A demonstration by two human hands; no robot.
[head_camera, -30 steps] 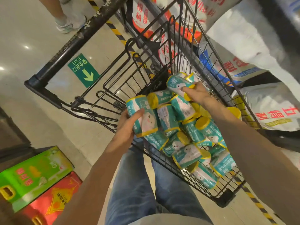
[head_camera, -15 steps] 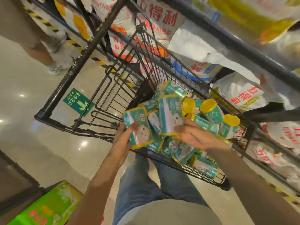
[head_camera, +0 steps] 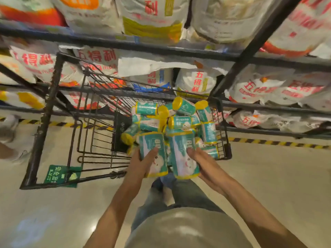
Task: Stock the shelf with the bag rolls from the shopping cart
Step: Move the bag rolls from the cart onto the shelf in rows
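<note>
While both hands hold a bag roll apiece above the near end of the shopping cart (head_camera: 53,97), the writing that reads most plainly is the large "80" printed in white on each teal wrapper. The left hand (head_camera: 141,165) grips the left bag roll (head_camera: 154,154) from its left side, thumb laid across the front over a white cartoon figure, fingers wrapped behind out of sight. The right hand (head_camera: 204,163) grips the right bag roll (head_camera: 184,154) from its right side, thumb on the front of the wrapper, the other fingers curled beneath. Both rolls stand nearly upright, yellow bands at top and bottom, just beside each other between the two grips. Beyond the grips, the heap of bag rolls (head_camera: 179,119) fills the right end of the black wire basket, teal with yellow ends; their smaller print is too blurred to read. To the left of the left grip, a green floor sign (head_camera: 60,174) shows through the cart frame, its lettering blurred, with a pale arrow. Farther out, past the heap, the dark metal shelf (head_camera: 250,51) carries white sacks (head_camera: 198,83) printed in red with 五得利. Both forearms reach forward, bare, converging toward the cart over jeans and a pale shirt.
</note>
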